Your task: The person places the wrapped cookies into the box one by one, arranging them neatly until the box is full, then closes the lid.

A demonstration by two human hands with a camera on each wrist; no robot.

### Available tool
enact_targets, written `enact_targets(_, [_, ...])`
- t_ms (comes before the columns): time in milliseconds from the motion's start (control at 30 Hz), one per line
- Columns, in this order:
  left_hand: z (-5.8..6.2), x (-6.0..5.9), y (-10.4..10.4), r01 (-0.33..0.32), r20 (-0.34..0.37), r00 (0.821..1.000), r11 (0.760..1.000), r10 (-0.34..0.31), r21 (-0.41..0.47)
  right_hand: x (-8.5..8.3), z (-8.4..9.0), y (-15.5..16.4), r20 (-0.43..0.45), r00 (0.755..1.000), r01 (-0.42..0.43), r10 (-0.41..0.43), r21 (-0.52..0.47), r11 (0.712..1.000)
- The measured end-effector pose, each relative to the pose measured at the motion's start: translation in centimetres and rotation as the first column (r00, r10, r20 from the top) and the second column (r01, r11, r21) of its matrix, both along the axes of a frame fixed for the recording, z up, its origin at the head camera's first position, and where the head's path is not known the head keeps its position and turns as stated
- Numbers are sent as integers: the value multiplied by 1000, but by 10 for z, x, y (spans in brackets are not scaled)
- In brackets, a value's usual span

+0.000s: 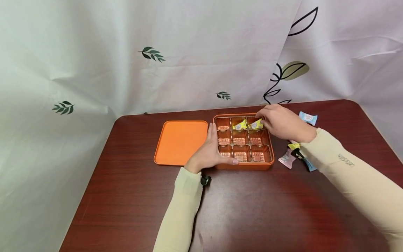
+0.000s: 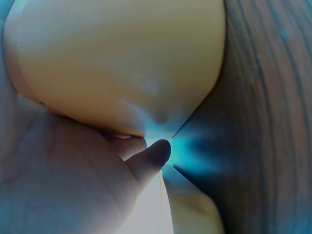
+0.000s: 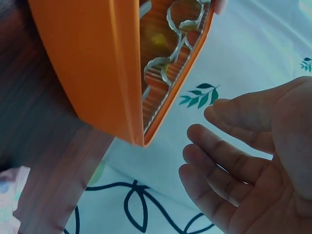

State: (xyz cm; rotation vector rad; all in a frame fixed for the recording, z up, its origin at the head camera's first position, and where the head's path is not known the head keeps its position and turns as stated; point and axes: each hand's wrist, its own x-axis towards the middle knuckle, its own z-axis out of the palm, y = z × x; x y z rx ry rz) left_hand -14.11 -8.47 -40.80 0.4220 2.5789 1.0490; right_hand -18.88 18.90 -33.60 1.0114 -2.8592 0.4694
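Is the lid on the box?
No, the orange lid lies on the table, beside the open box.

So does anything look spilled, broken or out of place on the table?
Nothing looks damaged. The one untidy spot is the candies lying loose at odd angles, right of the neatly divided box, partly hidden by the right sleeve.

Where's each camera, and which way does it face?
Head: worn on the head, looks forward, down at the orange box; left hand, right hand, sleeves show.
Left wrist: worn there, facing a blurred orange surface; left hand shows.
Right wrist: worn there, facing the box and leaf-print backdrop; right hand shows.
Head and right wrist share box, backdrop, right hand.
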Motion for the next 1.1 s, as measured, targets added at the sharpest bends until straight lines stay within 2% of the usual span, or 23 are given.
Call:
enact_targets(267, [0,0,0,13,-16,1000,1000,-13,-11,7,-1,14,-3,1000,12,-12,23,1000])
enact_targets(633, [0,0,0,1,-13,1000,1000,-1,-2,17,-12,34,-7,1000,-7,8,27,1000])
enact_targets(867, [1,0,0,7,-7,1000,1000,-7,-5,24,-20,47,20,1000,18,-19,49,999])
enact_targets(1100, [1,0,0,10,-9,1000,1000,-10,-3,29,-27,60,21,1000,9,-9,23,1000])
